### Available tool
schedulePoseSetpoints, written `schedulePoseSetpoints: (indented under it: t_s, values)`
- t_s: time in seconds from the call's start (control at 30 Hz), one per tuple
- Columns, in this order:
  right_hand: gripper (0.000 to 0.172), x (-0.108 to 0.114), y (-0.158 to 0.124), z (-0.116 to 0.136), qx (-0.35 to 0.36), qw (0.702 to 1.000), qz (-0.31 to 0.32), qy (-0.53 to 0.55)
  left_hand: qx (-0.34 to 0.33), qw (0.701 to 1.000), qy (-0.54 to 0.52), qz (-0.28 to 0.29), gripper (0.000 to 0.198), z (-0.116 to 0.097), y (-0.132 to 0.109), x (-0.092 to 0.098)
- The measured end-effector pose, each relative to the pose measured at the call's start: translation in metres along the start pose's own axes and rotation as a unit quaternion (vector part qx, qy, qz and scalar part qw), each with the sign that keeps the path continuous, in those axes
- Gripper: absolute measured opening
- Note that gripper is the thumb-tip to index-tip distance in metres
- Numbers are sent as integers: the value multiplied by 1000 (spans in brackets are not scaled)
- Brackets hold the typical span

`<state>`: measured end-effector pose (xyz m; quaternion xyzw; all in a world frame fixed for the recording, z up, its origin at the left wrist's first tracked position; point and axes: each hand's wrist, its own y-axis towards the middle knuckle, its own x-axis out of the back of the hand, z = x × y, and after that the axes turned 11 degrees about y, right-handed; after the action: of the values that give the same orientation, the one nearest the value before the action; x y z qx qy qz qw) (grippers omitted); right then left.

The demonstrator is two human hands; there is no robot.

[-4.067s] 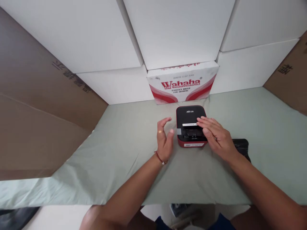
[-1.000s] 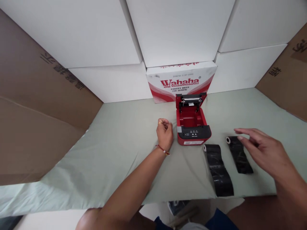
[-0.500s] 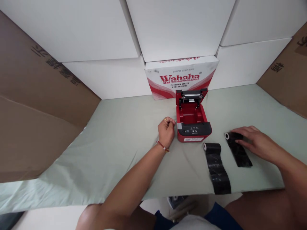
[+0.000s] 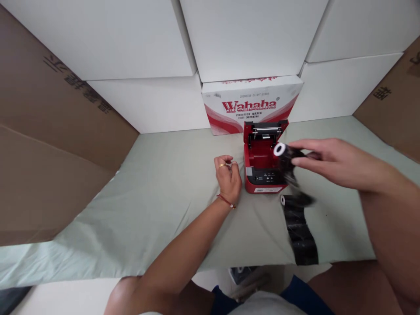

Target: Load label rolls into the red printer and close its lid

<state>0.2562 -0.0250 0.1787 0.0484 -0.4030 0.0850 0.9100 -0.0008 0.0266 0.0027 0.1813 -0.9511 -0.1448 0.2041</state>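
The small red and black label printer (image 4: 264,183) stands on the cloth with its lid up, its red inner compartment partly in sight. My right hand (image 4: 331,162) grips a black roll with a white core (image 4: 285,153) above the printer's right side. From that roll a loose, blurred tail hangs down. Beside the printer's left wall, my left hand (image 4: 228,177) rests on the cloth, fingers loosely curled and apart, nothing visible in them. A second black roll (image 4: 298,232) lies partly unrolled in front of the printer, its strip reaching toward the table's near edge.
A Wahaha water carton (image 4: 252,107) lies behind the printer, against stacked white boxes (image 4: 164,105). Brown cardboard panels (image 4: 49,144) stand at left and right. Pale green cloth (image 4: 157,188) covers the table. A dark object (image 4: 241,275) sits below the near edge.
My right hand has lifted its black roll off the cloth and carried it left, over the printer's right side. The fingers of my left hand have loosened from a closed curl.
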Motion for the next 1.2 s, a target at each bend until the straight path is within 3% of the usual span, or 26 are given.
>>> schedulePoseSetpoints:
  t_s: [0.07, 0.13, 0.23, 0.37, 0.47, 0.67, 0.77, 0.83, 0.87, 0.93, 1.0, 1.07, 1.13, 1.2]
  values:
    - [43, -25, 29, 15, -8, 999, 35, -18, -76, 996, 18, -40, 11, -3, -6, 2]
    - [40, -48, 47, 19, -28, 994, 32, -105, -169, 983, 34, -58, 17, -8, -15, 5]
    - [41, -69, 59, 16, -62, 973, 14, -220, -285, 957, 49, -30, 27, -15, -26, 10]
    - [39, -81, 67, 11, -64, 968, 9, -244, -394, 915, 92, 9, 26, -24, -34, 15]
    - [39, -87, 74, 11, -55, 968, 0, -243, -431, 896, 102, 18, 25, -26, -34, 15]
    - [35, -92, 87, 5, -47, 974, -6, -220, -439, 885, 147, 44, 43, -23, -34, 13]
    - [37, -83, 80, 6, -24, 981, 16, -191, -440, 883, 148, 64, 44, -22, -35, 14]
    - [30, -69, 68, 9, 10, 993, 36, -113, -440, 882, 151, 68, 44, -23, -35, 15]
    - [25, -61, 62, 11, 27, 998, 24, -57, -441, 882, 154, 65, 43, -23, -35, 15]
    - [26, -44, 52, 12, 53, 993, -84, 55, -446, 879, 161, 53, 41, -25, -35, 16]
    - [30, -32, 51, 6, 62, 962, -244, 102, -454, 874, 168, 43, 38, -26, -35, 16]
    - [32, -29, 60, -5, 74, 934, -339, 85, -461, 870, 171, 35, 37, -28, -35, 17]
    - [40, -35, 73, -20, 103, 934, -339, 48, -475, 864, 165, 22, 36, -30, -36, 17]
    - [45, -46, 82, -31, 140, 944, -299, 15, -503, 850, 155, 9, 33, -33, -38, 18]
